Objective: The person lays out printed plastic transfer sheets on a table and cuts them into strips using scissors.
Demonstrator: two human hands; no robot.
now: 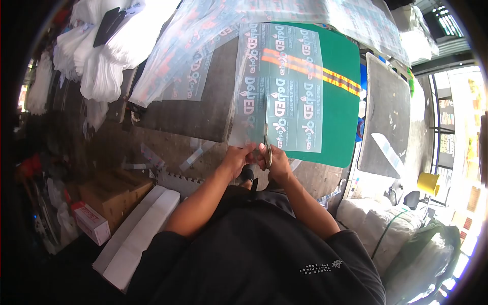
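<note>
A translucent printed film sheet point(306, 86) with repeated pink and white lettering lies over the green board point(339, 122). My right hand point(274, 158) is closed around the handles of a pair of scissors point(267, 140). The blades point away from me, at a slit running up between two columns of print. Just left of the scissors, my left hand point(239, 158) pinches the sheet's near edge. Both hands are close together at the front of the board.
More printed film point(203, 30) drapes across the back. White bundles point(104, 61) hang at upper left. A long white box point(137, 231) and a cardboard box point(109, 190) stand at lower left. Stuffed sacks point(378, 218) sit at lower right. Film strips point(195, 155) litter the floor.
</note>
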